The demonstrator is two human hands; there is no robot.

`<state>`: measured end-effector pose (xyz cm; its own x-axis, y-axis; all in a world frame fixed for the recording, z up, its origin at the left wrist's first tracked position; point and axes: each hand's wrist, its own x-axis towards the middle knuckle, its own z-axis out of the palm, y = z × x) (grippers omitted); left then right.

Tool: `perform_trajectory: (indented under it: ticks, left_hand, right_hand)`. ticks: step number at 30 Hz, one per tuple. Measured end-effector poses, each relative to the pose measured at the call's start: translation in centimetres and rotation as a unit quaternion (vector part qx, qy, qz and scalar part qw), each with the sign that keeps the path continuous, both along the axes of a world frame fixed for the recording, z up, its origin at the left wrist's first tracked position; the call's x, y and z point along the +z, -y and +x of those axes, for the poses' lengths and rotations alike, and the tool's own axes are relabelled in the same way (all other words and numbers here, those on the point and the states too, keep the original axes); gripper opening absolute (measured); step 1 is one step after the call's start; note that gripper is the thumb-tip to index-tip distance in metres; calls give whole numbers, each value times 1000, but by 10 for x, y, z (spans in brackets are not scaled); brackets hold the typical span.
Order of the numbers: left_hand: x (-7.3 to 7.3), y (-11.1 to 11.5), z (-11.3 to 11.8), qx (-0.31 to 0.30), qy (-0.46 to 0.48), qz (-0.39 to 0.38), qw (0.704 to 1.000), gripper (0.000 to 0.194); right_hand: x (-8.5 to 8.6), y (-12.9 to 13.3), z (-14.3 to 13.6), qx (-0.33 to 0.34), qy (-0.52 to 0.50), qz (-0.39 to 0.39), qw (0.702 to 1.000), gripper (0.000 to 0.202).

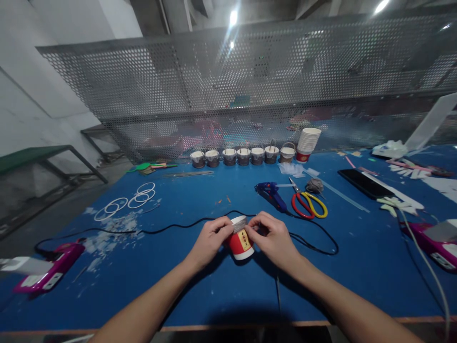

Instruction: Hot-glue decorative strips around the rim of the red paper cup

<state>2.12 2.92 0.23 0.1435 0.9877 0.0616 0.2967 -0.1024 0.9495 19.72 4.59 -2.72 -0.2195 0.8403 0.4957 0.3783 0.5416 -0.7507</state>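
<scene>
A red paper cup (238, 244) with a yellow label is held tilted above the front middle of the table. A grey band, apparently yarn (239, 223), runs round it just under the white rim. My left hand (211, 237) is closed on the cup's left side, thumb and fingers at the band. From the right, my right hand (273, 237) pinches at the band and the cup's edge. A thin grey strand (278, 290) lies below my right hand. Farther back are a blue glue gun (271, 194), red-and-yellow scissors (309, 204) and a ball of grey yarn (314, 186).
Along the mesh partition (228, 90) stands a row of several grey-wrapped cups (243, 157), beside stacked paper cups (309, 143). A black cable (178, 225) crosses the table. White rings (141, 196) lie left, a phone (364, 183) right, with magenta power strips (53, 267) at both sides.
</scene>
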Motion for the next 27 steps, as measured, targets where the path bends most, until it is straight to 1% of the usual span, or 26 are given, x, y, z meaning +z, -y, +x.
perform_trajectory:
  ticks: [4,7,14,19,23,27]
  left_hand:
    - [0,0,0,2,26,-19,999,22]
    - [-1,0,2,-7,25,-25,999,22]
    - [-3,-2,5,-19,20,-62,998,21]
    - [0,1,8,-9,32,-78,996,22]
    - [3,3,10,0,34,-87,996,26]
    - [4,2,10,-11,32,-83,996,27]
  right_hand:
    - [0,0,0,3,-10,-4,1000,16]
    - [1,0,0,7,-25,-6,1000,18]
    - [9,2,-1,41,-79,-62,994,20]
    - [12,5,-1,58,-95,-70,991,19]
    - [11,4,-1,46,-100,-63,992,20]
    - [7,0,0,20,-88,-59,994,20]
